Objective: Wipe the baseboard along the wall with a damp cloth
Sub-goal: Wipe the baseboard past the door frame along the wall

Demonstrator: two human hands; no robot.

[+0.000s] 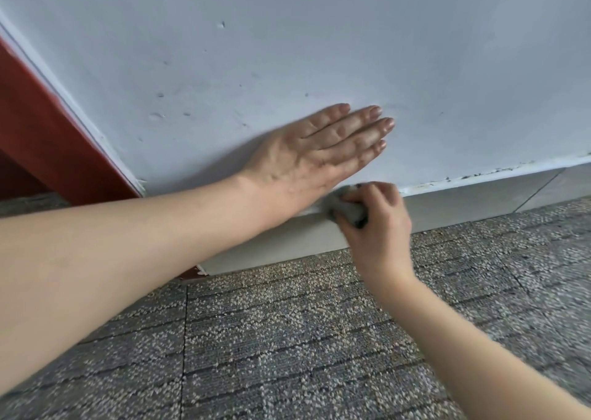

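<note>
Left hand [315, 157] flat, fingers straight, against my wall [287, 51]; right hand [377, 224] grips bunched cloth [347, 208] on baseboard [463, 202].

Pale wall [287, 35], speckled carpet [287, 339], perhaps doorframe [38, 138].

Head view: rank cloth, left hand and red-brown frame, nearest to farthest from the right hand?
1. cloth, gripped in the right hand, against the baseboard.
2. left hand, just up-left, flat on the wall.
3. red-brown frame, far left.
</note>
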